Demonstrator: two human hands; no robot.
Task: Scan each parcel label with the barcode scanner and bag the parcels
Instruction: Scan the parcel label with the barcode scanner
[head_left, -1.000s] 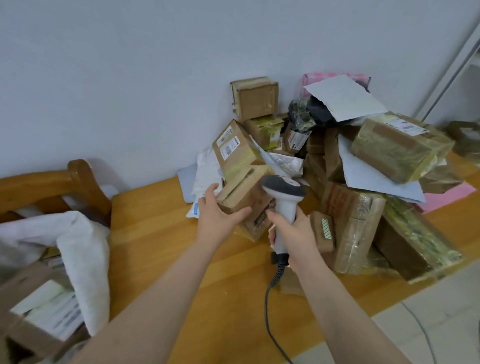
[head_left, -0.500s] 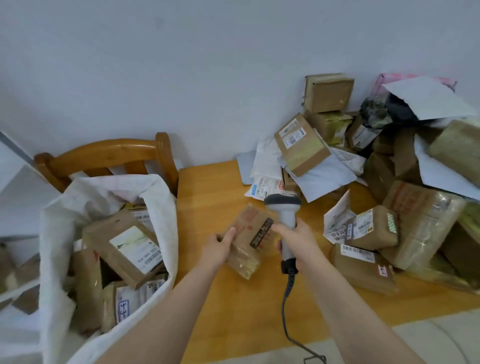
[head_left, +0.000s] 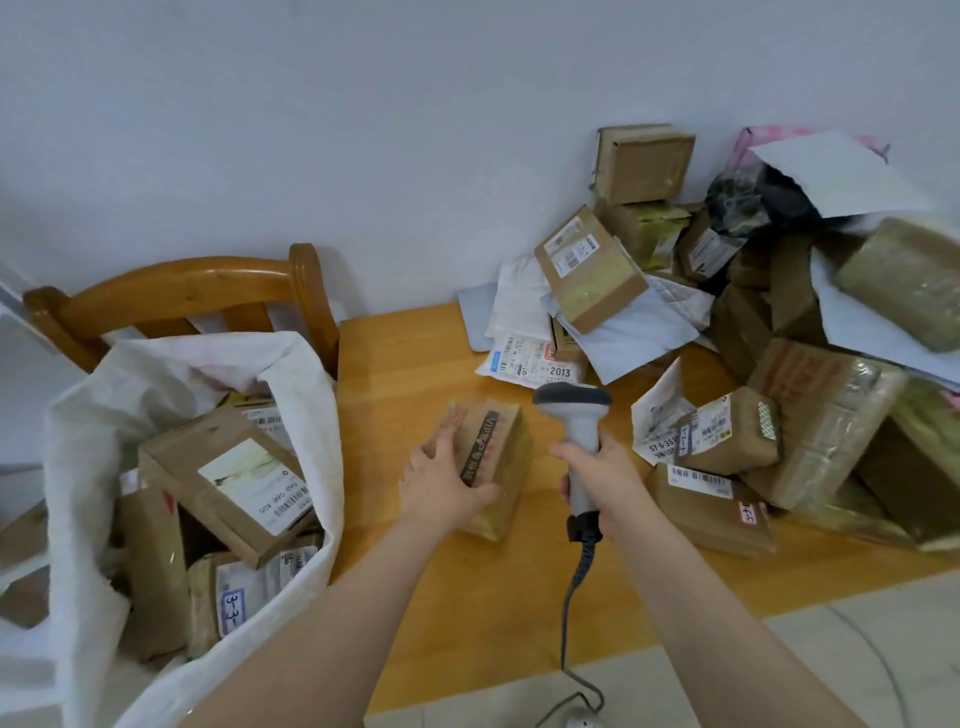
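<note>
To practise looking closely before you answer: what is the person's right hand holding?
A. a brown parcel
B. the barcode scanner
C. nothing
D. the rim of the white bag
B: the right hand is curled round the handle of the barcode scanner, while the left hand holds the parcel beside it.

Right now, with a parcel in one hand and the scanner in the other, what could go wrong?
No label shows on the parcel in the left hand, so it may get bagged unscanned. The scanner cable trails off the table edge and could snag. The leaning parcel pile might slide.
</note>
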